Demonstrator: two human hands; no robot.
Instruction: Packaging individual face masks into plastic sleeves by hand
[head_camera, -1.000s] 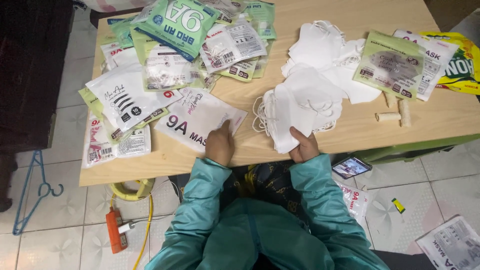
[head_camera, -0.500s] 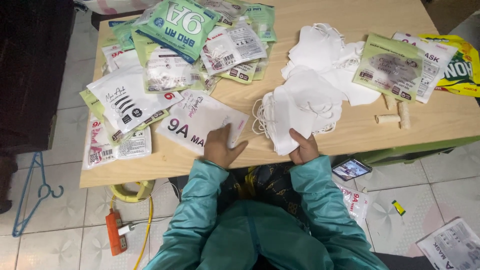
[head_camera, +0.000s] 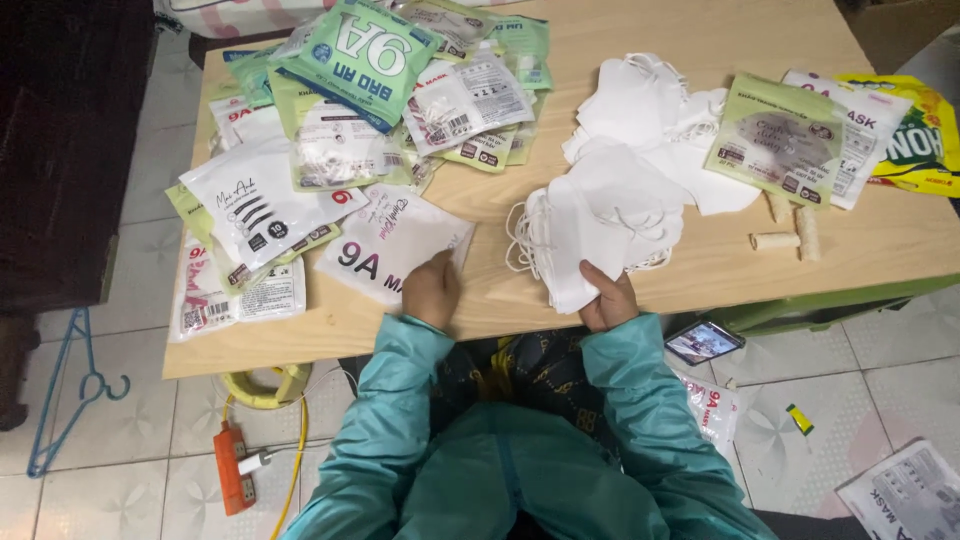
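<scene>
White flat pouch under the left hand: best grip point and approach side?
Likely the near right corner of the flat white plastic pouch, approached from the table's near edge. It lies flat on the wooden table, and the left hand already rests on that corner. Its far-left edge abuts other packets, so access there looks poorer.

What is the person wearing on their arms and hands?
Both arms are in long teal sleeves of a smooth, slightly shiny jacket, creased at the elbows and reaching to the wrists. The left hand and right hand are bare: no gloves, and no rings or watch that I can see.
</scene>
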